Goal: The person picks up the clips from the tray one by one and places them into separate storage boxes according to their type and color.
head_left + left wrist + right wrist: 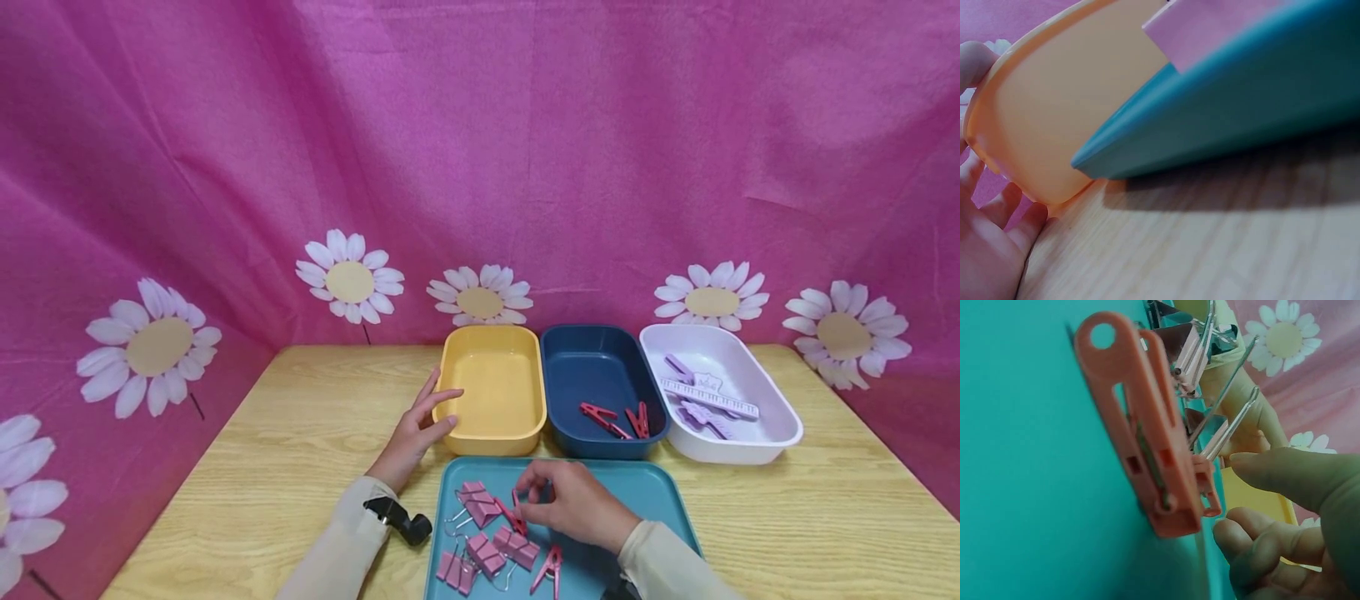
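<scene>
My left hand (415, 435) rests with its fingers spread against the near left side of the yellow basket (491, 443), fingertips at the rim. In the left wrist view that basket (1054, 94) stands beside the tray's edge. Over the teal tray (630, 483), my right hand (573, 504) has thumb and forefinger at a red clothespin (512, 517). In the right wrist view the fingertips flank this clothespin (1207, 487); I cannot tell whether they pinch it. Another red clothespin (549, 569) lies nearer me. Several pink binder clips (477, 504) lie left of my right hand.
Right of the yellow basket stands a navy basket (592, 447) with two red clothespins (606, 419) inside. A white basket (723, 450) beside it holds several lilac clips (708, 396). The baskets stand on a wooden table (300, 442), before a pink flowered curtain (480, 167).
</scene>
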`<state>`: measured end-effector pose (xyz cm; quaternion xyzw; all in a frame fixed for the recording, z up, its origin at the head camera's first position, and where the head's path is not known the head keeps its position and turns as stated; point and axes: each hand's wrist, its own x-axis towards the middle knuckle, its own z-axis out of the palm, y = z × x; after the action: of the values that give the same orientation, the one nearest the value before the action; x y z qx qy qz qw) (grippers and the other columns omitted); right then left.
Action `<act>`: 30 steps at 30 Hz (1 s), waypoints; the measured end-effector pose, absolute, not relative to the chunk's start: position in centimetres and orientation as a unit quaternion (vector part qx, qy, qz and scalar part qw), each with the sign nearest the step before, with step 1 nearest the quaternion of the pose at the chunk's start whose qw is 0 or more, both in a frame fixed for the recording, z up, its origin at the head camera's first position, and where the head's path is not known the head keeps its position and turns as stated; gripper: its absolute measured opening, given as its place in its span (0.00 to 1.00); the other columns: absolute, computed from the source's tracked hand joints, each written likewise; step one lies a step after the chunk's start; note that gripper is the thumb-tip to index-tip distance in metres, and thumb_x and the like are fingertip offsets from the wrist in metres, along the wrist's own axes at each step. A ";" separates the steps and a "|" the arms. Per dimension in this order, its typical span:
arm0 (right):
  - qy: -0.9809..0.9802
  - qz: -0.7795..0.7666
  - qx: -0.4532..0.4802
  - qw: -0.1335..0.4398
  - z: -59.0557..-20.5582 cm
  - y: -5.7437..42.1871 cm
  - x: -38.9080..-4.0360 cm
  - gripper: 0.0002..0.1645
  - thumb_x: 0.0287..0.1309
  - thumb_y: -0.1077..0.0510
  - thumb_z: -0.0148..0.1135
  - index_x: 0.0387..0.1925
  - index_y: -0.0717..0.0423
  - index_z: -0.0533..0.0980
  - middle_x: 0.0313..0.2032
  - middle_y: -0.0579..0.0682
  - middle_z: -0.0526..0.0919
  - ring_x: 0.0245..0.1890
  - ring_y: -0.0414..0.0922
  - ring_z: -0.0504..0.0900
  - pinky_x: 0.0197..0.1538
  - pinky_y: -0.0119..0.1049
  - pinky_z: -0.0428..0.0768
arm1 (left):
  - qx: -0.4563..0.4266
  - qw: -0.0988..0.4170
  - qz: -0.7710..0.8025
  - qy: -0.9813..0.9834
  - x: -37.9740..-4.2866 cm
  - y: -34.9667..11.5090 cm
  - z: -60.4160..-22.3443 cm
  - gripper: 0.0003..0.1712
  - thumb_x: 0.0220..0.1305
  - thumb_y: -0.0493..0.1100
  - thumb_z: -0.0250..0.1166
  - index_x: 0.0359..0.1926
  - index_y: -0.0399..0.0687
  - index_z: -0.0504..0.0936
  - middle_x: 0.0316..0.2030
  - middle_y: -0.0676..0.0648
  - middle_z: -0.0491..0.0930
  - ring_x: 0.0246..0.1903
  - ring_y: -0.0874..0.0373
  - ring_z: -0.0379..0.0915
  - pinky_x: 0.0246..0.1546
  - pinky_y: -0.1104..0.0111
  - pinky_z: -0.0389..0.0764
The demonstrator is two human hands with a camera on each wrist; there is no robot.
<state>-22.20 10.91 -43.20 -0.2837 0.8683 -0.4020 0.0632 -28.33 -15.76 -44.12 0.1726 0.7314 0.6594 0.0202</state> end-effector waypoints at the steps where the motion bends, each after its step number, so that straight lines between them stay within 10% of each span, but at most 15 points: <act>1: 0.870 -0.400 -0.280 0.065 -43.3 10.9 -22.2 0.13 0.50 0.49 0.73 0.33 0.50 0.80 0.25 0.39 0.76 0.24 0.36 0.72 0.29 0.30 0.72 | 0.171 0.021 0.659 0.732 -28.3 -15.7 -44.1 0.25 0.68 0.41 0.61 0.64 0.47 0.72 0.76 0.56 0.38 0.74 0.58 0.33 0.69 0.65 0.53; 30: 0.881 -0.383 -0.264 0.091 -44.1 10.8 -22.4 0.18 0.48 0.46 0.74 0.38 0.48 0.78 0.25 0.41 0.75 0.26 0.39 0.72 0.30 0.31 0.72 | 0.166 0.023 0.666 0.727 -28.4 -15.7 -44.2 0.25 0.67 0.39 0.61 0.64 0.45 0.72 0.76 0.55 0.38 0.74 0.59 0.34 0.64 0.72 0.60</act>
<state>-22.40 10.78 -44.08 -0.2638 0.8806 -0.3830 0.0906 -28.37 -15.67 -44.19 0.1657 0.7266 0.6664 0.0227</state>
